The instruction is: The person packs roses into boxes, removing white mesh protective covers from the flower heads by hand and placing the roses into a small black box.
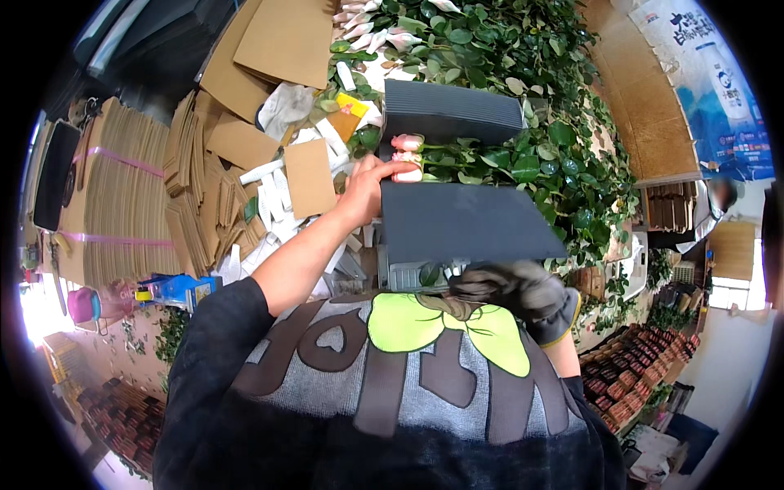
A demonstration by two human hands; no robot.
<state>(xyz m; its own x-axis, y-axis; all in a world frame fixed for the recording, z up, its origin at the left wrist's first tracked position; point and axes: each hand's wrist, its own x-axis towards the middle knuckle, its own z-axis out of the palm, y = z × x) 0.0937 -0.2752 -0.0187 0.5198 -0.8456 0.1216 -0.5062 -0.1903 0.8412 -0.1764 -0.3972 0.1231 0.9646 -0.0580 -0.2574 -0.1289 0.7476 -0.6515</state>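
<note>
Pink roses (407, 160) with green stems lie on their sides between a dark ribbed sheet (450, 109) and a smooth dark sheet (465, 220). My bare left hand (365, 188) reaches to the rose heads, with its index finger laid on one; its other fingers are partly hidden, and no firm hold shows. Close to my body, below the smooth sheet, my right hand (514, 288) wears a grey glove and looks blurred. Its fingers are bunched, and whether anything is in them cannot be made out.
Leafy rose stems (551, 153) cover the far and right side. Cardboard pieces (309, 177) and white paper sleeves (275, 196) lie scattered at the left, beside strapped cardboard stacks (122, 196). A large printed carton (655, 116) stands at the right. A person (710, 208) is beyond it.
</note>
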